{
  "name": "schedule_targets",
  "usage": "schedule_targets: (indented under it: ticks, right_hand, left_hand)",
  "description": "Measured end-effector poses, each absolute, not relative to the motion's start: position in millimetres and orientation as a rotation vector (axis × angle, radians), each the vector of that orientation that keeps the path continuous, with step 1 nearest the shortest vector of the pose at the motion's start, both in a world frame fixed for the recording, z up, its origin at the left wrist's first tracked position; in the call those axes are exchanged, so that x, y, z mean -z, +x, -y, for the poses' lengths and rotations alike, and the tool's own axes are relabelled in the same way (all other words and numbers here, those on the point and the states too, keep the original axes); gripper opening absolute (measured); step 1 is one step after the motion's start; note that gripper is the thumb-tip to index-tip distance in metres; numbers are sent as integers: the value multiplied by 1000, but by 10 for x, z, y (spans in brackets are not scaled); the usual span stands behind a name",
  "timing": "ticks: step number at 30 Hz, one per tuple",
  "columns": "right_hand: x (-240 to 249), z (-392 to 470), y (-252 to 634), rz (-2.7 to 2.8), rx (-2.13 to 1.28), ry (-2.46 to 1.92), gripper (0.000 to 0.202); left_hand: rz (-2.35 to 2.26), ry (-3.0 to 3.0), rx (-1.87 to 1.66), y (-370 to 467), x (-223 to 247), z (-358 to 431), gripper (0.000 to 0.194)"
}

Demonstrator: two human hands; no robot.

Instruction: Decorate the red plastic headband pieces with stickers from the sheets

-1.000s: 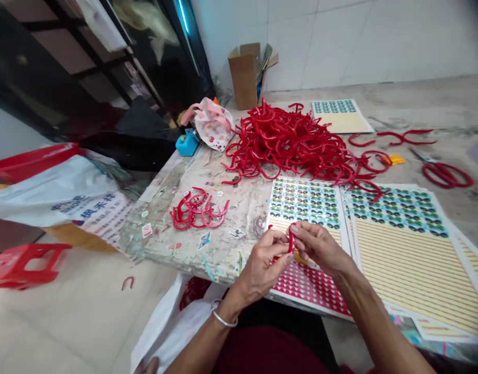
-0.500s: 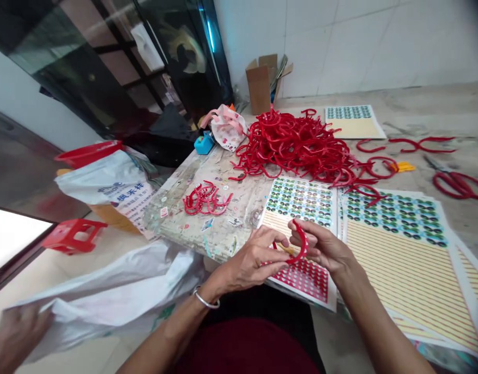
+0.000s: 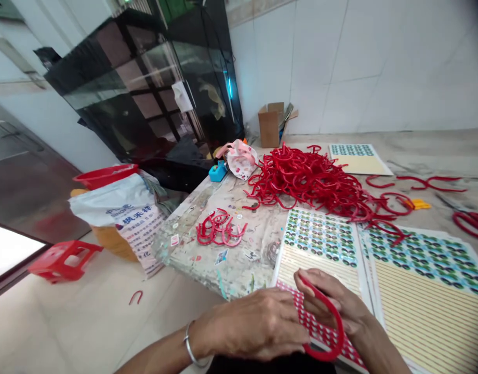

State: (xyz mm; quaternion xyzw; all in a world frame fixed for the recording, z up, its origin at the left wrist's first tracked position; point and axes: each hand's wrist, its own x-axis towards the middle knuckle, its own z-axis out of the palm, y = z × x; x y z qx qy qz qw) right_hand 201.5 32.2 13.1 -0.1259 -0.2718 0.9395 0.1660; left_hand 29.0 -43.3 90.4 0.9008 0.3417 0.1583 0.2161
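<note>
A red curved plastic band [image 3: 337, 332], bent like a horseshoe, is held between my two hands above the front edge of the table. My right hand [image 3: 340, 301] is closed round its upper end and side. At the lower end, my left hand [image 3: 258, 322] has its fingers closed on the band, though its fingertips are partly hidden. Beneath both hands lies a sticker sheet [image 3: 320, 270] with green-blue pictures, yellow striped rows and a red patterned part. Left of it is a small group of red bands [image 3: 220, 228]. A large heap of red bands [image 3: 309, 176] rises behind the sheet.
More sticker sheets [image 3: 429, 280] lie stacked on the right. Red-handled scissors [image 3: 470, 221] rest at the far right. A cardboard box [image 3: 270, 127], a pink-white bag [image 3: 241, 160] and a blue tape dispenser [image 3: 217, 171] stand farther back. A red stool [image 3: 65, 259] and printed sack [image 3: 130, 213] are on the floor.
My view has tilted up, and both hands sit lower and closer with the red band. The white sheeting and another person's hand at lower left are gone, exposing a band on the floor.
</note>
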Motion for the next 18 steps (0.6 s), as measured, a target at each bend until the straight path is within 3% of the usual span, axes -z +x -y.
schedule_targets:
  ticks: [6,11,13,15,16,18]
  right_hand:
    - [-97,-427,1566,864,-2652,-460,37]
    - [43,-628,1219,1264,-2632,-685,41]
    - [134,-815,1078,1634,-2359,-824,47]
    - [230,-1072,912,1968,-1796,-966,46]
    - [276,-1214,817,2098,-1417,-1059,42]
    - [355,-1492,610,2112,-1158,-1124,33]
  left_hand:
    - [-913,2507,-291,-201,-856,476,18]
    - [-1070,2267,-488,-554,-754,556,25]
    - [-1215,2177,-639,-663,-584,554,29]
    - [-1452,2121,-712,-753,-330,523,36]
    - [-1603,2119,-688,-788,-187,499,42]
    - [-1905,2095,-513,-838,91,449,53]
